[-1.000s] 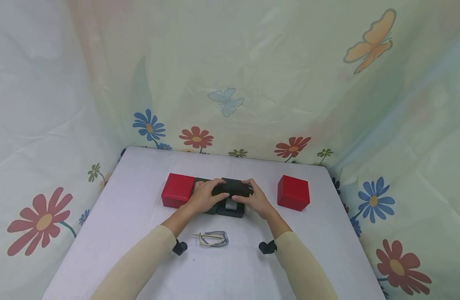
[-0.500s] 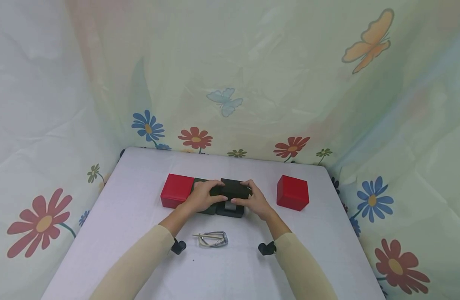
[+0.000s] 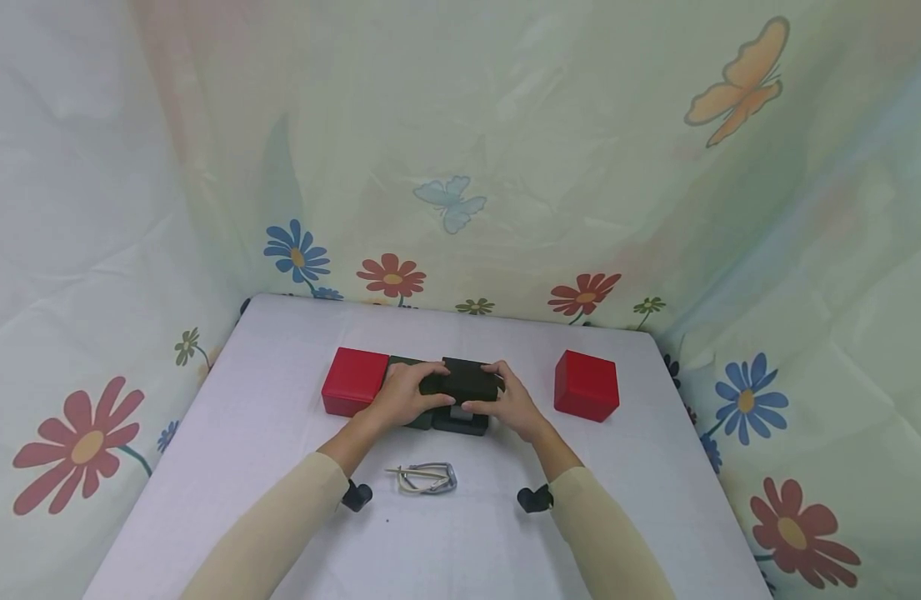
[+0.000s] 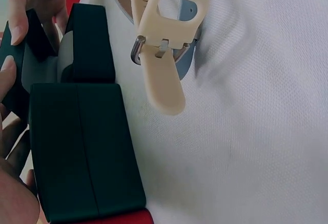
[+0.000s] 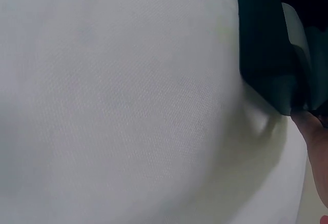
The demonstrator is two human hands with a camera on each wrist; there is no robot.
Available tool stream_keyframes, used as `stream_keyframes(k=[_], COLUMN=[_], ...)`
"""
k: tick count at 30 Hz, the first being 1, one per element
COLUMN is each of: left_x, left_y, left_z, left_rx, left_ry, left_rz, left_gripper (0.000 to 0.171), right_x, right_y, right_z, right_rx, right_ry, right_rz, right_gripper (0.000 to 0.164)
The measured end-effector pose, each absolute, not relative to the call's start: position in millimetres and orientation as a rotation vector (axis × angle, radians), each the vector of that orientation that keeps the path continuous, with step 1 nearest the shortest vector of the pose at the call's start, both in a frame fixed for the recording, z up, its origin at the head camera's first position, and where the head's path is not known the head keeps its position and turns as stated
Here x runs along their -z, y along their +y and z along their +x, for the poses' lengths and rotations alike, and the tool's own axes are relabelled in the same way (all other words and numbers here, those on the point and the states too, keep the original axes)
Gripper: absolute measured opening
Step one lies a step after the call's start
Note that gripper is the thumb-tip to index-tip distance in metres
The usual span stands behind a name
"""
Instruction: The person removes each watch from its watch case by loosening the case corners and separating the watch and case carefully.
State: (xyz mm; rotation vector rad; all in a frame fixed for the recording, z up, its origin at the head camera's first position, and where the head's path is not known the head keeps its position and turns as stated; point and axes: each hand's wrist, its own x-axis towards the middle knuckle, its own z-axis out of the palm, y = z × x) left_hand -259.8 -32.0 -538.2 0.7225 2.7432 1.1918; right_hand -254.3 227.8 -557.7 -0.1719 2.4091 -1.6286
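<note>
1. Backed by a pale curtain [image 3: 580, 150] printed with flowers [image 3: 88, 446] and butterflies [image 3: 745, 79]; set on a white table [image 3: 648, 467], well inside the side edges and nearest the far one.
2. Bounded at the row's left end by a red box [image 3: 353, 383]; separated at right, by a stretch of table, from a second red box [image 3: 586, 387]; near buckled straps [image 4: 159, 26] on the front side.
3. Shown as a black box [image 3: 460, 427], plain-sided, touching a closed dark green box [image 4: 84, 147] at left, with lid [image 3: 471, 381] tilted partway up over a grey cushion [image 4: 40, 75].
4. Pinched at the lid's left by thumb and fingers of the left hand [image 3: 400, 396].
5. Pinched likewise at the right by the right hand [image 3: 511, 400], with thumb in front and fingers behind.
</note>
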Motion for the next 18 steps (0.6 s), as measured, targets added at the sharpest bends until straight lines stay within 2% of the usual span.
stream_keyframes(k=[10, 18], left_x=[534.9, 538.2], left_y=[-31.5, -30.3], left_z=[-253.6, -250.6], left_rx=[-1.142, -1.105], left_ry=[2.773, 2.815], left_rz=[0.779, 0.799], left_gripper=[0.057, 0.056], right_x=[560.0, 560.6], right_y=[226.5, 225.1], right_z=[-251.9, -250.0], right_rx=[1.610, 1.611], right_ry=[2.460, 2.458], right_rz=[-0.195, -0.159], right_gripper=[0.076, 0.084])
